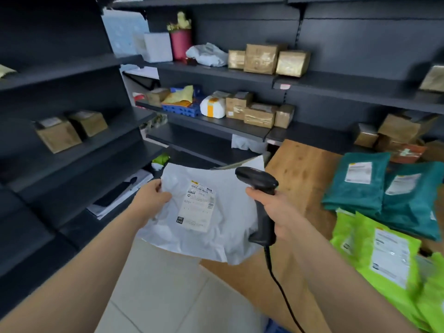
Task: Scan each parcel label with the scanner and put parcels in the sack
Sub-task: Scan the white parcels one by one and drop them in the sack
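Left of the table (300, 164), my left hand (151, 198) pinches the parcel (204, 227) while my right hand (276, 210) grips the scanner (259, 188) over its label (198, 205).

Dark shelving (216, 72) along the back and left, with a pink pot (180, 44) of pale flowers (182, 21) on an upper board, between a white box (157, 46) and a crumpled white bag (206, 55). One board lower, a blue perforated crate (182, 111). To the right, a wooden table (300, 169); underfoot, pale floor tiles (153, 284).
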